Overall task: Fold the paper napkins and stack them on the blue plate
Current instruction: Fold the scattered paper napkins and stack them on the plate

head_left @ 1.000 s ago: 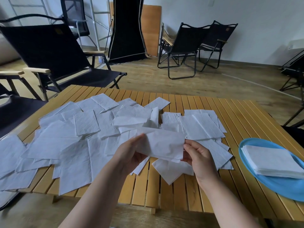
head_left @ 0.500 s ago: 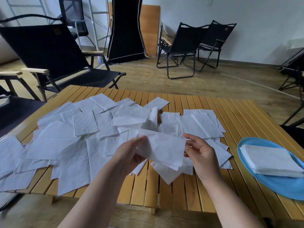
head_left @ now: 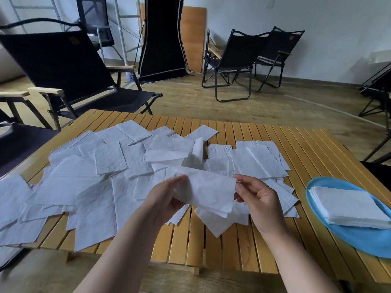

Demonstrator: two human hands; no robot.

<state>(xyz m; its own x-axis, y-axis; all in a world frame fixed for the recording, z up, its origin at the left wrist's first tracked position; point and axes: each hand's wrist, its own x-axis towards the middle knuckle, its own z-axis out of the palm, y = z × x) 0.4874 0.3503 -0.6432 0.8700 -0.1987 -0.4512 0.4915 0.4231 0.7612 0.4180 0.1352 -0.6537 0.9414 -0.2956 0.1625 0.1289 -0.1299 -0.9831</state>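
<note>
Folded napkin [head_left: 206,192] held above the near table [head_left: 296,149] edge, left hand [head_left: 167,199] pinching its left end, right hand [head_left: 257,197] pinching its right. Loose napkins [head_left: 88,187] behind; stacked napkins [head_left: 347,206] on blue plate [head_left: 359,240], right.

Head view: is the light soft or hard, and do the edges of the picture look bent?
Head view: soft, even daylight, no glare on the held napkin or blue plate; only faint shadows under both hands; straight lines bow near the borders, as at the table edges; the middle is sharp.
</note>
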